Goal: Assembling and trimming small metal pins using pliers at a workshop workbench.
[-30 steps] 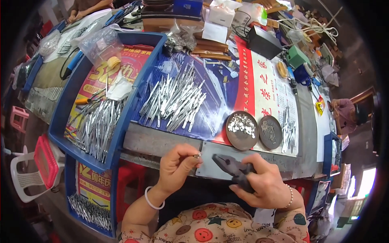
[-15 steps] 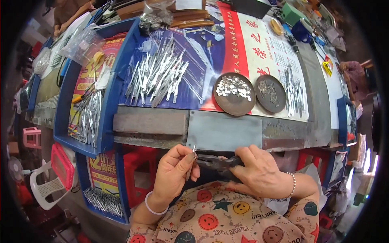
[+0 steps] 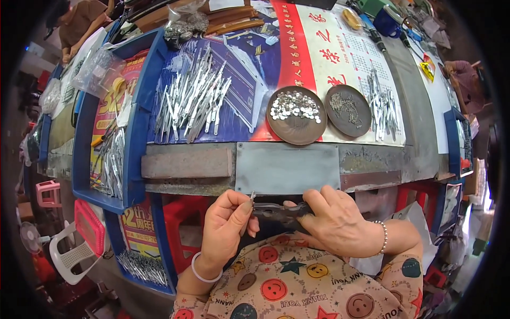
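Observation:
My left hand (image 3: 227,220) pinches a small slim metal piece (image 3: 253,196) between thumb and fingertips, its bright tip poking up. In my right hand (image 3: 340,219) are dark metal pliers (image 3: 273,208), held level with the jaws toward the left fingertips. The jaws meet or overlap the piece there; whether they grip it I cannot tell. Both hands are in front of the bench edge, just below a grey metal plate (image 3: 287,167). Beyond the plate stand a brown dish (image 3: 297,134) of shiny small discs and a darker dish (image 3: 345,129) of tiny pin-like parts.
A pile of flat metal strips (image 3: 194,101) lies at the back left, a smaller pile (image 3: 383,114) at the right. A wooden block (image 3: 187,163) sits left of the plate. Blue trays (image 3: 135,173) with metal parts stand at the left. Another person (image 3: 85,26) is at the far left.
The bench and its dishes have shifted slightly left and up in the picture. My hands keep nearly the same pose, with the pliers still at the left fingertips.

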Action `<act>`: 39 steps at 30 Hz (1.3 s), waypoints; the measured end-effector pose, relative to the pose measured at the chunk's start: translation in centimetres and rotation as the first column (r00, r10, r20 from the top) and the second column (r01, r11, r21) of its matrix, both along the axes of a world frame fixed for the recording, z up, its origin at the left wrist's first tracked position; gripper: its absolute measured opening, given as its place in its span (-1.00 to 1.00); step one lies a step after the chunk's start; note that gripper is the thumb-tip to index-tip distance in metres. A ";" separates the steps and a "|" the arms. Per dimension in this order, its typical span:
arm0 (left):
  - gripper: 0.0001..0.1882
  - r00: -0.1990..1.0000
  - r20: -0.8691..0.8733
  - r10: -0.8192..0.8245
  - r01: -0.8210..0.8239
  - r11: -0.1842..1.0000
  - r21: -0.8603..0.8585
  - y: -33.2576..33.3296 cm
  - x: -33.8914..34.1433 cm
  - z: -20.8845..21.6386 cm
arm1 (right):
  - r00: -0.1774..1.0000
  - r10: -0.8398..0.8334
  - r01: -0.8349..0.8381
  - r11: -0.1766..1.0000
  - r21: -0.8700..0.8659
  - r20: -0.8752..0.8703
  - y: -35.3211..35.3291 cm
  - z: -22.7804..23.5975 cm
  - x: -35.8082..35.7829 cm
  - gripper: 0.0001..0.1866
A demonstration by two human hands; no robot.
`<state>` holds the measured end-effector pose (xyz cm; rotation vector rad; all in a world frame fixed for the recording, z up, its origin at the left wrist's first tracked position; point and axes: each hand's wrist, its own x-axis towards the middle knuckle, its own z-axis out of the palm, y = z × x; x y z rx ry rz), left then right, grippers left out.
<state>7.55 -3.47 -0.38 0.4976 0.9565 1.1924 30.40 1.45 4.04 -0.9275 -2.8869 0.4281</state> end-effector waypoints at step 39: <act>-0.90 0.991 -0.134 0.009 -0.006 1.000 0.021 -0.2 -0.4 -1.6 | 1.000 0.017 -0.014 0.990 -0.142 0.022 -0.1 -0.7 -0.9 -0.79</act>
